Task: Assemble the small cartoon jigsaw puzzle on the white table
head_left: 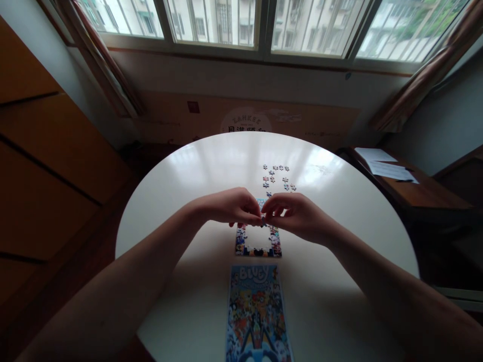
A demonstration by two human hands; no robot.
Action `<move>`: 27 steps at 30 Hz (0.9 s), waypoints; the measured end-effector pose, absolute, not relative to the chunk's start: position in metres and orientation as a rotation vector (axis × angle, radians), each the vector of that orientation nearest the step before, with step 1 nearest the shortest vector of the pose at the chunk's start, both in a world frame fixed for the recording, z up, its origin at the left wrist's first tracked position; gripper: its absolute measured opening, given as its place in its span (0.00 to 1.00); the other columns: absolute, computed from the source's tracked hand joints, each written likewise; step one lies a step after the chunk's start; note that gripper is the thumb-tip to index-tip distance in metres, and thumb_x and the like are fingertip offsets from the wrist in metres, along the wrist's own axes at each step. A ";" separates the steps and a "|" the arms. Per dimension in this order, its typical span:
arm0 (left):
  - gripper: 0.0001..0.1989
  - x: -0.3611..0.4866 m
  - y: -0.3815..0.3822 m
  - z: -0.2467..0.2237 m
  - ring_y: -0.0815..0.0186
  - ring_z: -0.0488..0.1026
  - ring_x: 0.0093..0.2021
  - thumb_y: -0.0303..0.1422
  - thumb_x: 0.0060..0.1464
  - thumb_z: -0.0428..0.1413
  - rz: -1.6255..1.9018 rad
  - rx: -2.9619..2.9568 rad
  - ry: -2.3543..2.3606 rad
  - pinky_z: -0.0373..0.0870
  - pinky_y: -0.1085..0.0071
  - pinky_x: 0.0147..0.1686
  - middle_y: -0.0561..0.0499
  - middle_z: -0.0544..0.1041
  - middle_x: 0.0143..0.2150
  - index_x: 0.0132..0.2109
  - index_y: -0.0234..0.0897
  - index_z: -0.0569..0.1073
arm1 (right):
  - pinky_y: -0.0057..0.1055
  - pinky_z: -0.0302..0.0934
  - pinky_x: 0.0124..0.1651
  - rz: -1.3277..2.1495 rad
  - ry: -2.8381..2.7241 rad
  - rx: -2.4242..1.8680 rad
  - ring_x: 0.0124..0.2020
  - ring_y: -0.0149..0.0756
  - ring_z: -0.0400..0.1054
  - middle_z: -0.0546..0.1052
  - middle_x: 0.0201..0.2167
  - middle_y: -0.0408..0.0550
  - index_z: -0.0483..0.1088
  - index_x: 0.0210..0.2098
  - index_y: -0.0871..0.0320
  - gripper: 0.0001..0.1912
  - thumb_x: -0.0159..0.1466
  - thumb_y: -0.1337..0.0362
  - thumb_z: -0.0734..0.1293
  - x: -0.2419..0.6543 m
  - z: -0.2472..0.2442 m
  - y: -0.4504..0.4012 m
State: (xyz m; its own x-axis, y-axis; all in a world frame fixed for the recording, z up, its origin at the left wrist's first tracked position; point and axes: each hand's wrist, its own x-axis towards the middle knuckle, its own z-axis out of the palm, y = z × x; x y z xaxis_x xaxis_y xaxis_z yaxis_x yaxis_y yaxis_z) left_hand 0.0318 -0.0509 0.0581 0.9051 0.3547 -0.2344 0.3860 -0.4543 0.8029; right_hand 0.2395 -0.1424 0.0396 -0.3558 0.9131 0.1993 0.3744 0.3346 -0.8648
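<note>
My left hand (239, 206) and my right hand (294, 213) meet fingertip to fingertip above a partly assembled jigsaw puzzle (240, 246). Pinched between them is a small jigsaw puzzle piece (263, 221), mostly covered by the fingers. The puzzle shows a colourful border around an open middle where white tabletop is visible; my hands hide its upper part. Beyond the hands, several loose puzzle pieces (286, 187) lie scattered. Closer to me, a Bluey picture sheet (256, 311) lies flat, with its title toward the puzzle.
All of this rests on a round white table (169, 181). To the right, a brown wooden table (430, 193) carries papers (392, 170) and dark pens. A wide window (219, 25) with curtains is at the back, and a wooden cabinet (45, 166) stands on the left.
</note>
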 end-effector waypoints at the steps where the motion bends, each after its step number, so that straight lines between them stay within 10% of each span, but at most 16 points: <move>1: 0.13 0.032 -0.051 0.058 0.69 0.74 0.24 0.39 0.57 0.61 -0.061 2.083 0.527 0.68 0.77 0.21 0.49 0.78 0.25 0.38 0.33 0.82 | 0.28 0.69 0.36 0.960 -1.911 -1.146 0.32 0.30 0.73 0.80 0.32 0.45 0.77 0.36 0.59 0.04 0.60 0.67 0.71 0.240 0.039 -0.142; 13: 0.17 0.026 -0.044 0.064 0.68 0.72 0.29 0.45 0.57 0.59 -0.123 2.210 0.578 0.65 0.74 0.27 0.49 0.78 0.30 0.37 0.34 0.80 | 0.20 0.55 0.15 1.408 -1.838 -1.382 0.18 0.22 0.62 0.78 0.32 0.45 0.78 0.49 0.59 0.18 0.59 0.66 0.69 0.243 0.045 -0.141; 27: 0.16 0.031 -0.066 0.068 0.67 0.65 0.25 0.47 0.47 0.63 -0.451 2.583 0.755 0.55 0.68 0.25 0.51 0.73 0.25 0.30 0.38 0.76 | 0.24 0.62 0.34 1.257 -2.166 -1.300 0.33 0.29 0.71 0.80 0.33 0.44 0.81 0.40 0.58 0.14 0.57 0.71 0.67 0.232 0.029 -0.146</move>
